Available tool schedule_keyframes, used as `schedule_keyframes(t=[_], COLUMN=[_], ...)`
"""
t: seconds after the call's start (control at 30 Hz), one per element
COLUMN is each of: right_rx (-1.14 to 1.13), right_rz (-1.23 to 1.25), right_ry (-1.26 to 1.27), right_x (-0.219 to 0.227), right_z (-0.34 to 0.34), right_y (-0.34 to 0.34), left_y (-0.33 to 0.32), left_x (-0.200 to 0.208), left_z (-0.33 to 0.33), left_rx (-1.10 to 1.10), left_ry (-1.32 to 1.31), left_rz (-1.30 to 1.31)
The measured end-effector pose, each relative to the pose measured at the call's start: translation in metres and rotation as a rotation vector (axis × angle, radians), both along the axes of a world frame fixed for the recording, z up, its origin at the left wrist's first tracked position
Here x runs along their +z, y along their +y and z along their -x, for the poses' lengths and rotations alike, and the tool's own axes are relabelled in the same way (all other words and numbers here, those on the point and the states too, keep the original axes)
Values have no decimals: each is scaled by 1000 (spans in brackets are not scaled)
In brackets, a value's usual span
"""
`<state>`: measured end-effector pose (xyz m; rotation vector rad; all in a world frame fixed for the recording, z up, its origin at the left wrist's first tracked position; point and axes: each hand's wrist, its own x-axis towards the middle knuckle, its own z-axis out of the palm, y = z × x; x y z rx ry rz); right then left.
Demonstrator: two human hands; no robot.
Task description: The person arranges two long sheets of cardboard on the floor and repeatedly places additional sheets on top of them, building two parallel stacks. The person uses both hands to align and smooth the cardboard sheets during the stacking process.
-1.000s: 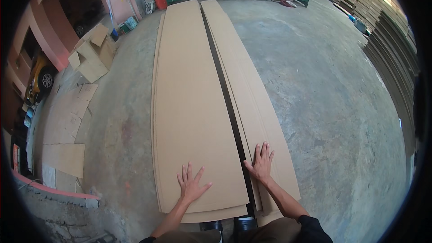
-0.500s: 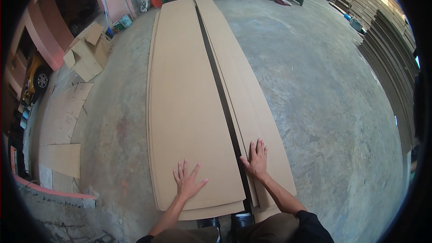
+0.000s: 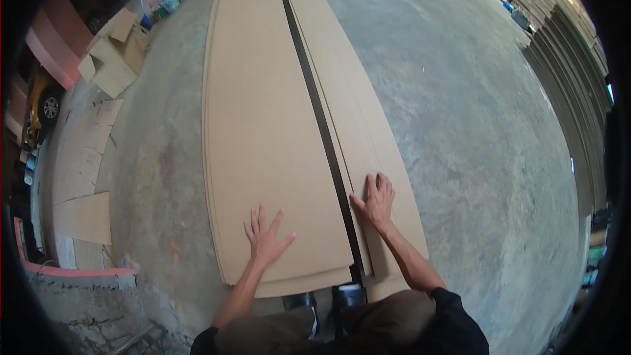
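Two long stacks of cardboard sheets lie side by side in front of me, a dark narrow gap running between them. On the near part of the wide left stack (image 3: 269,125) rests my left hand (image 3: 266,242), palm down with its fingers spread. My right hand (image 3: 376,204) is on the narrower right stack (image 3: 355,112), close to the gap. Its thumb reaches toward the edge, and its fingers are stretched out and slightly bent. Neither hand grips anything. At the near end the sheets of the left stack are a little out of line.
An opened cardboard box (image 3: 112,69) and flattened cardboard pieces (image 3: 82,217) lie to the left. Piles of sheets (image 3: 565,98) line the right wall. A yellow vehicle (image 3: 43,102) stands far left. My shoes (image 3: 346,297) are at the stacks' near end.
My view has tilted down, so the stacks and both hands sit higher in the picture. The fingers of my right hand are a little more bent. Both hands stay on the cardboard.
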<state>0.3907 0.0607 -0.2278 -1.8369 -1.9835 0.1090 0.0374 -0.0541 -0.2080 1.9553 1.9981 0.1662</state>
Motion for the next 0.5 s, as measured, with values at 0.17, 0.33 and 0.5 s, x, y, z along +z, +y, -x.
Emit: schedule_keyframes(t=[0.17,0.33,0.5], right_rx=[9,19,40], right_rz=[92,151,210], right_ry=[-43,-147,-169], right_x=[8,25,32], right_z=[-3,3,4], right_y=[10,20,25], left_y=[1,2,1], left_x=[-1,-1,-1], left_z=[-3,-2,-1], left_rx=[-19,-6,-10], left_ry=[3,11,5], left_rz=[-68,-33,-51])
